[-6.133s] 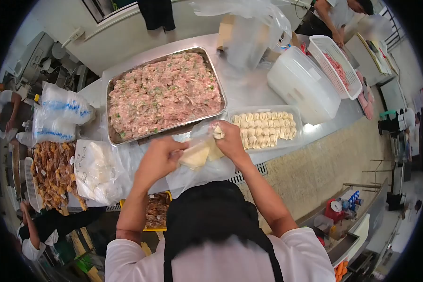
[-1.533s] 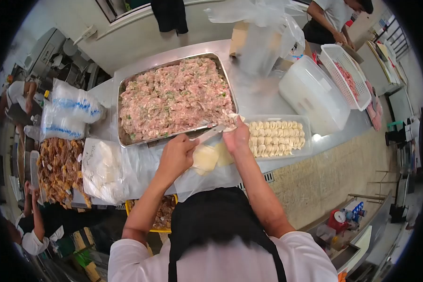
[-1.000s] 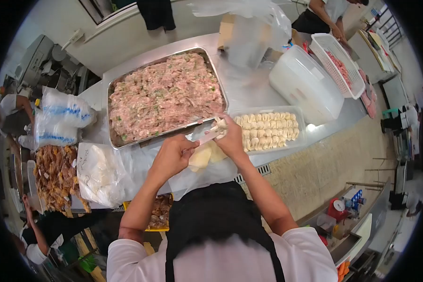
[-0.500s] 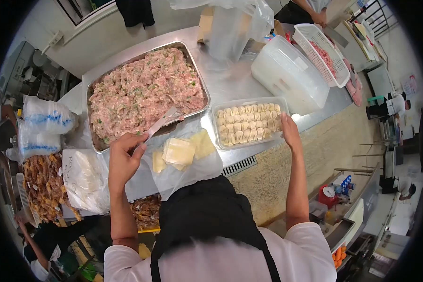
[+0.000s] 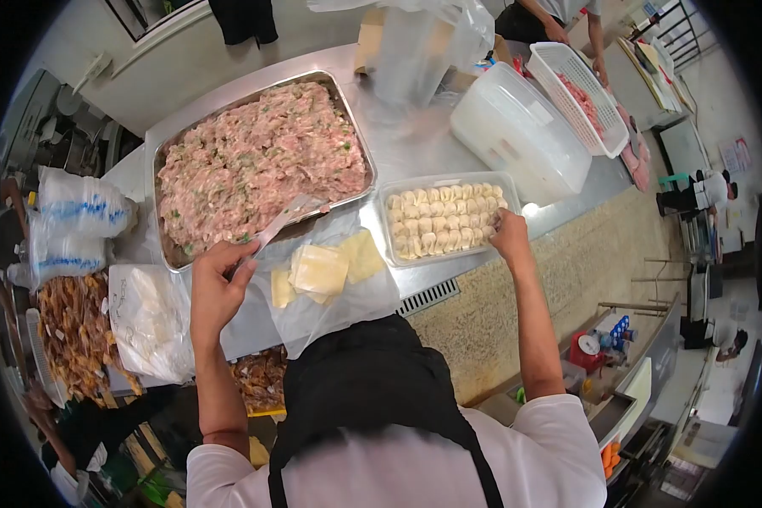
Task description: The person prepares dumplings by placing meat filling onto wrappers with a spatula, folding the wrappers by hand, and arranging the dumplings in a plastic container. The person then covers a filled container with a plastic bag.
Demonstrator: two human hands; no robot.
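Observation:
My left hand (image 5: 220,284) is closed round the handle of a flat spatula (image 5: 276,225), whose blade lies over the near edge of a metal tray (image 5: 371,173) of minced meat (image 5: 262,152). At the right end of a clear plastic container (image 5: 387,222), the fingers of my right hand (image 5: 510,235) are pinched together; whatever they hold is too small to make out. Rows of folded dumplings (image 5: 440,222) fill the container. Between my hands, square yellow wrappers (image 5: 320,271) lie on plastic sheeting (image 5: 339,311).
A large translucent bin (image 5: 521,135) and a white basket of meat (image 5: 580,97) stand at the back right. Plastic bags (image 5: 148,322) and brown meat pieces (image 5: 76,334) are at left. A co-worker's arm (image 5: 597,46) reaches beside the basket.
My hands have parted from above the wrappers. My right hand has moved to the dumpling container, the left has gone left with the spatula, and the wrappers are uncovered. The view has shifted.

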